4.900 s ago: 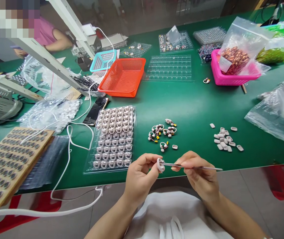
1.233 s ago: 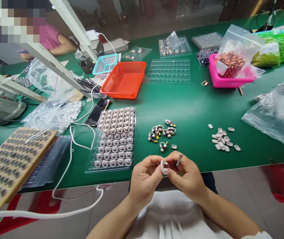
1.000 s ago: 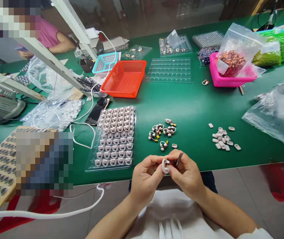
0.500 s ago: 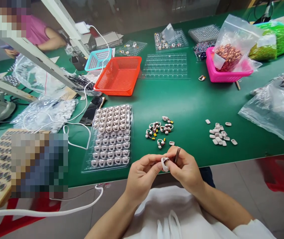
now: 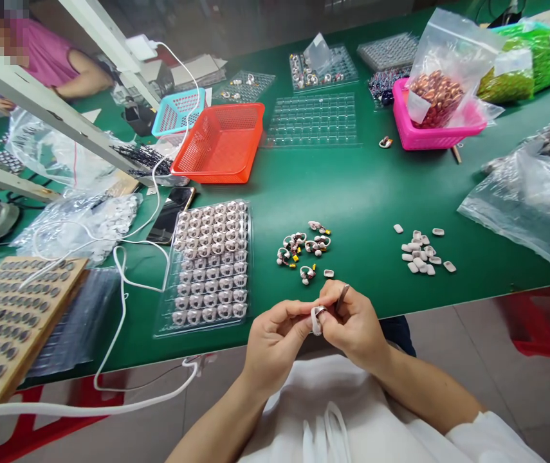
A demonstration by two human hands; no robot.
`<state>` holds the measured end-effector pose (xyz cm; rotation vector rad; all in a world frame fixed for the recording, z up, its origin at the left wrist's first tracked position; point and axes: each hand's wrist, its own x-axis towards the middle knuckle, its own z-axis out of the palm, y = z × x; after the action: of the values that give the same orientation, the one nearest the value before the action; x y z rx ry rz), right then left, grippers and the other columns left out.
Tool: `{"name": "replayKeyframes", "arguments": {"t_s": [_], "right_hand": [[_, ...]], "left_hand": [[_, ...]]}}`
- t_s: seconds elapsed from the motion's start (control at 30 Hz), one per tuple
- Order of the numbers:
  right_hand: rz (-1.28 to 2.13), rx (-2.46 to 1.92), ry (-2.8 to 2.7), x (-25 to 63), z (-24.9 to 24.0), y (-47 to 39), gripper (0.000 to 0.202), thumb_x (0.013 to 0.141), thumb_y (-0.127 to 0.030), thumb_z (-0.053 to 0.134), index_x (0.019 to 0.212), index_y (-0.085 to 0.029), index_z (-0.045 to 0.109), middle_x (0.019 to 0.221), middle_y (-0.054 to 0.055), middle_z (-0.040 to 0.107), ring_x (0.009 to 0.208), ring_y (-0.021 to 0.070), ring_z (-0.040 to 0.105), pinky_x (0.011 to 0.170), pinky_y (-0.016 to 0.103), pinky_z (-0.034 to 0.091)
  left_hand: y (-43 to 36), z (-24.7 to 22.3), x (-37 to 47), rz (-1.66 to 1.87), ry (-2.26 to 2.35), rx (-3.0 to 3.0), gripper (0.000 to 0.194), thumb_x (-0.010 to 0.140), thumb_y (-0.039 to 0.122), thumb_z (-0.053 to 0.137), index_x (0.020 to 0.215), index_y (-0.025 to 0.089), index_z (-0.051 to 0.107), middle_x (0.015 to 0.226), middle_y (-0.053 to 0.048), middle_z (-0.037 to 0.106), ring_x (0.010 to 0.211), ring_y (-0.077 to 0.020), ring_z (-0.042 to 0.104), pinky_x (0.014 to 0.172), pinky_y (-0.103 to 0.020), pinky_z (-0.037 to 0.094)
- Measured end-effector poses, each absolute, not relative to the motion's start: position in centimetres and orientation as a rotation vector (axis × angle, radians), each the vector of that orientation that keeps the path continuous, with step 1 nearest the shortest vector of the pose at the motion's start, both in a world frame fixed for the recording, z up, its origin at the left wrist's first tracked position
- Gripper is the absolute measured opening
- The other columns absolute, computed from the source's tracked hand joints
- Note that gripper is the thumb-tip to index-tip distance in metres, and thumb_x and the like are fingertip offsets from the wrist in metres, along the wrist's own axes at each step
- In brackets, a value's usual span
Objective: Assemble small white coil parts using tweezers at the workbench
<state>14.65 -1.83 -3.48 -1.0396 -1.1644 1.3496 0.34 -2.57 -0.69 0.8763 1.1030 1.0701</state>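
Close to my body, just over the table's front edge, my left hand (image 5: 272,341) is closed, thumb and fingers pinching a white, curved clip-on earbud shell (image 5: 316,320). My right hand (image 5: 357,329) meets it from the other side, its fingers wrapped around a thin dark tool, like tweezers (image 5: 342,297), whose end sticks up past the fingers. The tool's tip is at the shell's opening, mostly hidden by my fingers. Beyond my hands lie several ring-shaped earbud parts (image 5: 308,274) with yellow tabs, and a single small white cap (image 5: 329,273).
Left of my hands lies a clear tray (image 5: 163,319) with rows of earbud shells. A pile of white caps (image 5: 418,256) lies to the right. Farther back are a red basket (image 5: 229,145), a clear compartment tray (image 5: 311,122) and a pink basket (image 5: 441,138). White cables (image 5: 120,321) trail at left.
The camera view has shifted slightly, moving the table's contents left and a little up in the picture. Both hands keep hold of the shell and tool, with only small finger movement.
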Motion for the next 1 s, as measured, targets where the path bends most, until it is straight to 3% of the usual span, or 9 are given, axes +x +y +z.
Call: {"name": "replayKeyframes", "arguments": {"t_s": [0.33, 0.6, 0.87, 1.0], "right_hand": [[1.307, -1.017, -1.149, 14.4, -3.7, -2.3, 0.011, 0.073, -0.013, 0.059, 0.074, -0.022, 0.052, 0.064, -0.004, 0.044, 0.058, 0.0127, 0.047, 0.051, 0.025, 0.037], [1.333, -1.032, -1.135, 14.1, -3.8, -1.8, 0.011, 0.073, -0.016, 0.061, 0.071, -0.022, 0.052, 0.063, -0.004, 0.044, 0.06, 0.0139, 0.049, 0.052, 0.025, 0.039], [1.493, -1.108, -1.166, 15.2, -3.2, -1.0, 0.011, 0.078, -0.02, 0.064, 0.072, -0.02, 0.055, 0.064, -0.003, 0.051, 0.061, 0.0131, 0.048, 0.056, 0.026, 0.041], [1.569, -1.113, -1.202, 16.0, -2.6, -1.0, 0.008, 0.085, -0.025, 0.064, 0.08, -0.019, 0.06, 0.071, -0.001, 0.059, 0.064, 0.0138, 0.053, 0.06, 0.026, 0.045]], "left_hand": [[-2.8, -0.7, 0.4, 1.101, 0.997, 0.951, 0.007, 0.082, 0.017, 0.076, 0.087, 0.021, 0.08, 0.079, -0.003, 0.076, 0.07, -0.0121, 0.066, 0.069, -0.02, 0.055], [-2.8, -0.9, 0.2, 1.096, 1.078, 0.958, 0.008, 0.079, 0.025, 0.08, 0.084, 0.018, 0.079, 0.078, -0.006, 0.077, 0.07, -0.0165, 0.068, 0.069, -0.026, 0.057], [-2.2, -0.6, 0.3, 1.003, 1.157, 0.877, 0.016, 0.078, 0.029, 0.081, 0.086, 0.016, 0.078, 0.084, -0.007, 0.079, 0.077, -0.0194, 0.072, 0.077, -0.03, 0.059], [-2.0, -0.8, 0.2, 0.964, 1.126, 0.82, 0.024, 0.08, 0.029, 0.079, 0.101, 0.017, 0.077, 0.084, -0.006, 0.078, 0.074, -0.0169, 0.071, 0.072, -0.027, 0.058]]}}
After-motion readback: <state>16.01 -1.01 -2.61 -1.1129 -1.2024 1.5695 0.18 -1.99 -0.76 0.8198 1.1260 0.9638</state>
